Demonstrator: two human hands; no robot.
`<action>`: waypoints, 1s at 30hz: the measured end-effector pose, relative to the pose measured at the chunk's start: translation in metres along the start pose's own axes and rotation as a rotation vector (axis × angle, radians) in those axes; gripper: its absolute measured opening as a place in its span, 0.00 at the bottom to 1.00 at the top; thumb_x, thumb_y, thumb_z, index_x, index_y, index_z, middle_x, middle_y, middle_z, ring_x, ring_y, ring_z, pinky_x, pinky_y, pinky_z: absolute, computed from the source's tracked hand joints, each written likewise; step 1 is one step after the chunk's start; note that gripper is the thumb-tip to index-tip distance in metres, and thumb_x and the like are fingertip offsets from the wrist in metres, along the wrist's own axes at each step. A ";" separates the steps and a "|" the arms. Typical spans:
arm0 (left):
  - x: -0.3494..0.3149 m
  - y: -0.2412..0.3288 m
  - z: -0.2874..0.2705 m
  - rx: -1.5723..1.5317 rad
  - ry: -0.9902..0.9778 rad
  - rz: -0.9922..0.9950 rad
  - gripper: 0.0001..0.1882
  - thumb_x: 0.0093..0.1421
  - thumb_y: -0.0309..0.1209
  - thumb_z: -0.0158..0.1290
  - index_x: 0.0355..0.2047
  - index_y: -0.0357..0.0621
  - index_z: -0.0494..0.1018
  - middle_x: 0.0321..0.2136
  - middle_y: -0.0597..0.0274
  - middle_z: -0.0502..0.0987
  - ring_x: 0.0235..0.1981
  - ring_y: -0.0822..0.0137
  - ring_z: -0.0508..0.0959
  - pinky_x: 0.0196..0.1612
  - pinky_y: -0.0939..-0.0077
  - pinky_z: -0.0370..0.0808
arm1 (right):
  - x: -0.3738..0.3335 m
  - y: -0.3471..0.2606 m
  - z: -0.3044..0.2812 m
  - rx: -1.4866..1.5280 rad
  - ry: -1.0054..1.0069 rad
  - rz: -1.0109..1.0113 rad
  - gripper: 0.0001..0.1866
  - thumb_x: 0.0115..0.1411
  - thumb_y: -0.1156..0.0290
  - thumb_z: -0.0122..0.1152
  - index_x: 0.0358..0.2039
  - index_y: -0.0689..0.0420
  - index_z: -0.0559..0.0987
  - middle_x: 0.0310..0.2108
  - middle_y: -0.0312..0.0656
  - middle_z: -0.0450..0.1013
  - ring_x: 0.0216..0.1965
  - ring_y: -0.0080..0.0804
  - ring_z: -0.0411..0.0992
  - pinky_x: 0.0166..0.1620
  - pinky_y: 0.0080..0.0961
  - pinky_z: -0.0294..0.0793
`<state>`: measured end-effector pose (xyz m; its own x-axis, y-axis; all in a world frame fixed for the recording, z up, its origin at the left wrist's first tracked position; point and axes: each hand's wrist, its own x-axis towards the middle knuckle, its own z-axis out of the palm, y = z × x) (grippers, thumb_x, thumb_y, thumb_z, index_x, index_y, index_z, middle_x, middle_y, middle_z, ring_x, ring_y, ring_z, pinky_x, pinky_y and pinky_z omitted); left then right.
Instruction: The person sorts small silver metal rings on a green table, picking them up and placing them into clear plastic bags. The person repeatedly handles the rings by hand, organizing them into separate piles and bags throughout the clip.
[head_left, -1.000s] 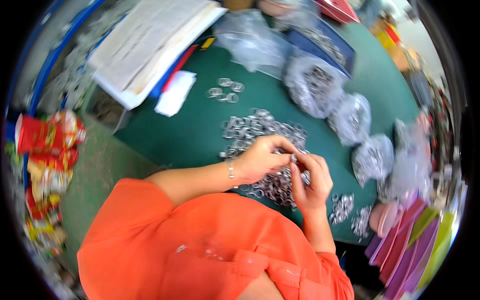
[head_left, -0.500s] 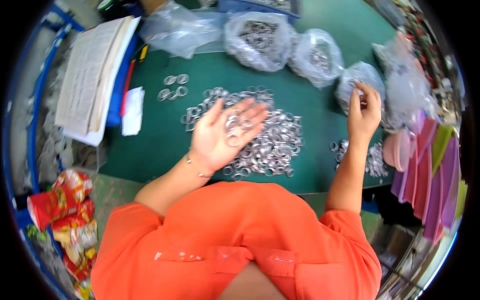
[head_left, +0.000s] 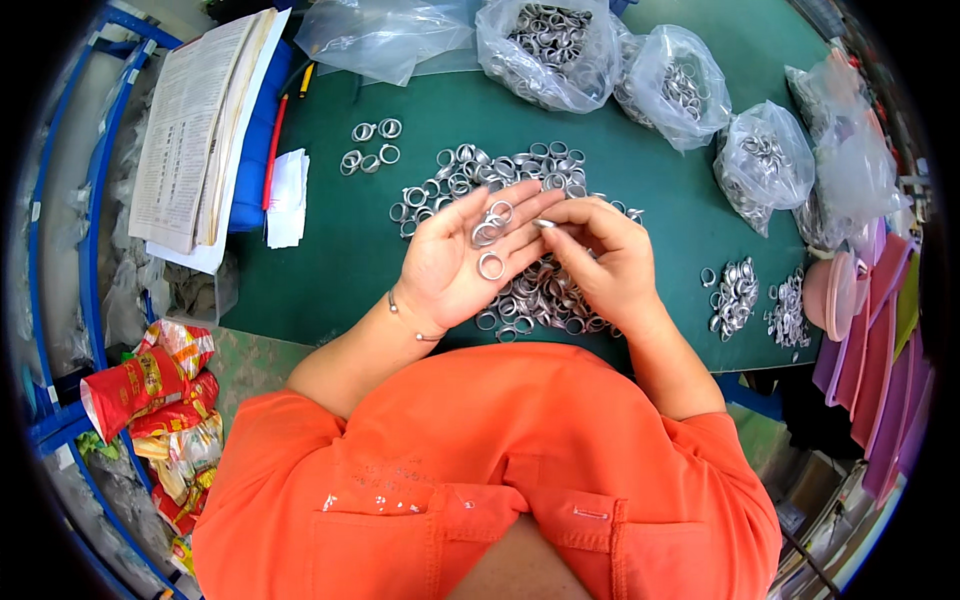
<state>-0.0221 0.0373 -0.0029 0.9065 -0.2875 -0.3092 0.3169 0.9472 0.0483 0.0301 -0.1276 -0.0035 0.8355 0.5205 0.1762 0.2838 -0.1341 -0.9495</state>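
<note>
My left hand (head_left: 435,265) lies palm up above the table with its fingers stretched out, bearing a few silver metal rings (head_left: 487,234). Close beside its fingertips, my right hand (head_left: 618,272) pinches a single metal ring (head_left: 543,223) between thumb and forefinger, seen nearly edge-on. Under both hands spreads a large pile of similar rings (head_left: 540,300), partly hidden by them. Several rings (head_left: 364,131) are set apart in two short rows, left of the pile.
Clear plastic bags of rings (head_left: 548,85) stand along the back and right of the green table (head_left: 310,275). Two small heaps (head_left: 736,295) lie at the right. An open book (head_left: 195,130), a red pencil (head_left: 274,150) and white paper slips (head_left: 288,195) are at the left.
My right hand has come from the small bag at the right to my left hand and now pinches a ring. My left hand still carries rings on its palm.
</note>
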 end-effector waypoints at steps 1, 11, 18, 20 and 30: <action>0.000 0.000 0.001 0.107 0.061 0.016 0.24 0.64 0.34 0.37 0.56 0.32 0.55 0.55 0.45 0.62 0.53 0.58 0.67 0.48 0.69 0.69 | -0.002 0.004 -0.001 0.199 -0.002 0.123 0.05 0.55 0.80 0.55 0.34 0.64 0.75 0.32 0.40 0.74 0.28 0.21 0.73 0.31 0.17 0.73; -0.011 0.011 -0.005 0.453 0.024 0.055 0.11 0.65 0.31 0.39 0.44 0.39 0.65 0.35 0.55 0.72 0.26 0.78 0.66 0.20 0.90 0.61 | -0.003 0.008 -0.017 0.921 0.081 0.576 0.07 0.58 0.76 0.52 0.35 0.65 0.75 0.28 0.42 0.74 0.24 0.21 0.70 0.23 0.16 0.69; -0.008 0.008 -0.013 0.631 0.090 0.119 0.09 0.62 0.29 0.46 0.41 0.39 0.68 0.33 0.60 0.72 0.26 0.79 0.67 0.22 0.89 0.64 | -0.004 0.012 -0.025 1.130 -0.015 0.733 0.08 0.57 0.75 0.51 0.34 0.65 0.76 0.24 0.40 0.72 0.20 0.20 0.66 0.20 0.15 0.64; -0.008 0.007 -0.006 0.669 0.169 0.127 0.13 0.60 0.25 0.48 0.45 0.35 0.66 0.36 0.58 0.73 0.31 0.76 0.71 0.25 0.88 0.67 | -0.004 0.011 -0.024 1.126 -0.012 0.728 0.09 0.57 0.74 0.51 0.34 0.65 0.76 0.24 0.40 0.72 0.19 0.20 0.66 0.20 0.15 0.64; -0.014 0.007 0.003 0.667 0.135 0.139 0.13 0.60 0.25 0.49 0.46 0.36 0.67 0.39 0.53 0.74 0.31 0.76 0.74 0.23 0.91 0.67 | 0.084 -0.013 -0.027 0.040 0.342 -0.344 0.09 0.55 0.83 0.53 0.38 0.65 0.74 0.31 0.43 0.74 0.29 0.22 0.73 0.32 0.16 0.72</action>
<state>-0.0317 0.0478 0.0047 0.9220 -0.1085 -0.3716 0.3434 0.6722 0.6559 0.1095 -0.1051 0.0305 0.8050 0.2209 0.5507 0.5582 0.0327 -0.8291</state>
